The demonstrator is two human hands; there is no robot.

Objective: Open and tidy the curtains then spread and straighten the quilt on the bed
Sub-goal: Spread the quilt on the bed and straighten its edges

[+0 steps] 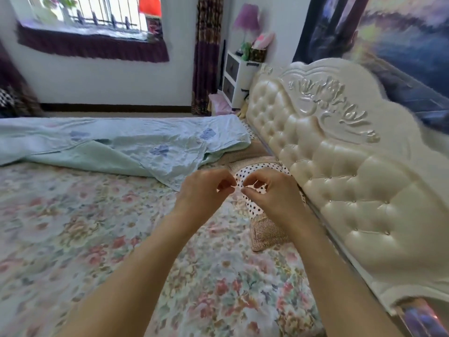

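Two hands, mine, raised together over the head end of the bed. Left hand [206, 188]: fingers curled, thumb near forefinger, nothing clearly held. Right hand [267, 190]: same pinching curl; whether a thread or bit of lint sits between the tips I cannot tell. Neither hand touches fabric.

Curtains [206, 57]: drawn aside beside the window [97, 13]; that step looks done.

Quilt [136, 147]: pale green, rumpled along the far side, one corner folded over, lying on the floral sheet [97, 239].

Step in hand, by my judgement: spreading. Next move calls for reaching the near corner and pulling it flat toward the headboard [340, 154].
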